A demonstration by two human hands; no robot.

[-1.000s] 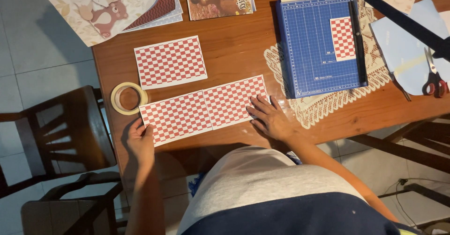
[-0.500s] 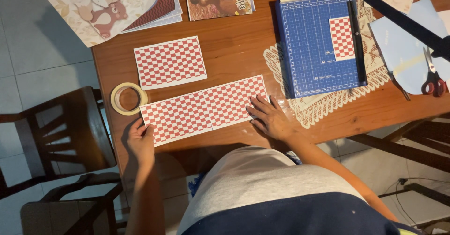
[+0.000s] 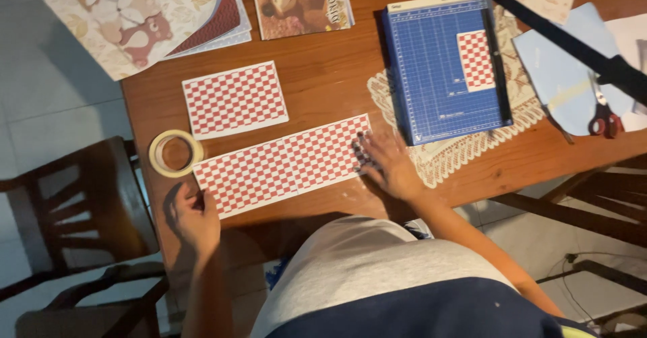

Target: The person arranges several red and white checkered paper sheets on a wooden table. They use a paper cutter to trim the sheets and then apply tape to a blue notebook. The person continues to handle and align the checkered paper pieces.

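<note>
A long red-and-white checkered paper strip [image 3: 283,165] lies along the near edge of the brown wooden table [image 3: 323,82]. My left hand [image 3: 192,213] rests at the strip's left end, fingers curled at its corner. At the strip's right end my right hand [image 3: 385,165] lies flat with fingers spread, pressing the paper down. A shorter checkered sheet [image 3: 234,99] sits just beyond the strip. A roll of tape [image 3: 176,152] lies next to my left hand.
A blue paper trimmer [image 3: 441,68] holding a small checkered piece [image 3: 476,58] rests on a lace doily [image 3: 472,146]. Red-handled scissors [image 3: 603,119] lie on light blue paper at right. Patterned papers and a bear-cover booklet [image 3: 300,4] lie at the back. Dark wooden chairs [image 3: 74,203] stand on both sides.
Both hands stay at the ends of the long strip. My right hand has flattened a little further onto the strip's right end. Nothing else has moved.
</note>
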